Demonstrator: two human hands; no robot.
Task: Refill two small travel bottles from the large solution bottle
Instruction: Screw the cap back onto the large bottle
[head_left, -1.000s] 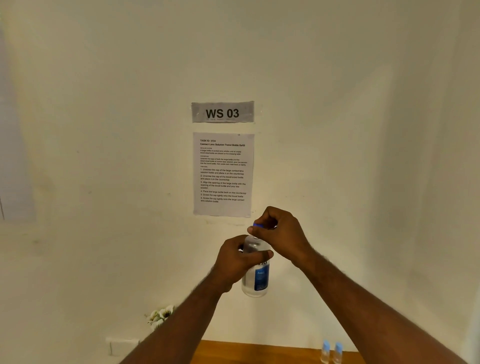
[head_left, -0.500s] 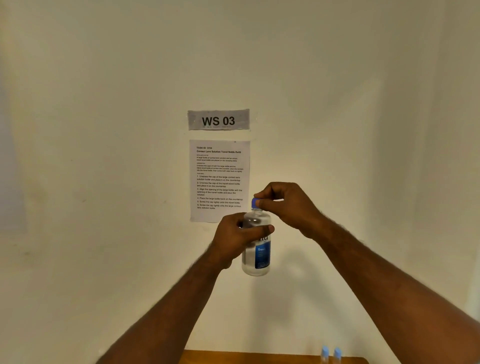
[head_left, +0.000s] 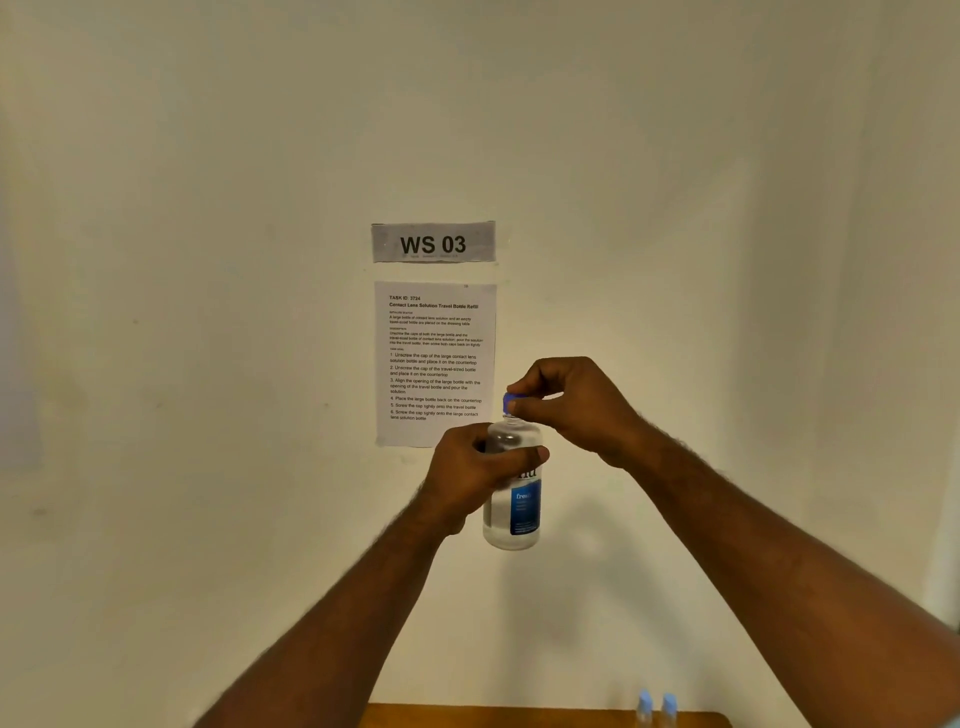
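My left hand (head_left: 467, 475) grips the large clear solution bottle (head_left: 514, 506) with a blue label, held upright in the air in front of the wall. My right hand (head_left: 574, 408) pinches the bottle's blue cap (head_left: 509, 402) from the right, fingers curled over it. Two small travel bottles (head_left: 655, 709) with pale blue caps stand side by side at the bottom edge of the view, only their tops showing.
A wooden table (head_left: 467, 717) shows as a strip at the bottom. On the cream wall hang a "WS 03" sign (head_left: 433, 242) and a printed task sheet (head_left: 435, 358) behind the hands.
Both hands and the bottle have risen in the view, from below the task sheet to in front of it. The right hand shifted from on top of the cap to its right side.
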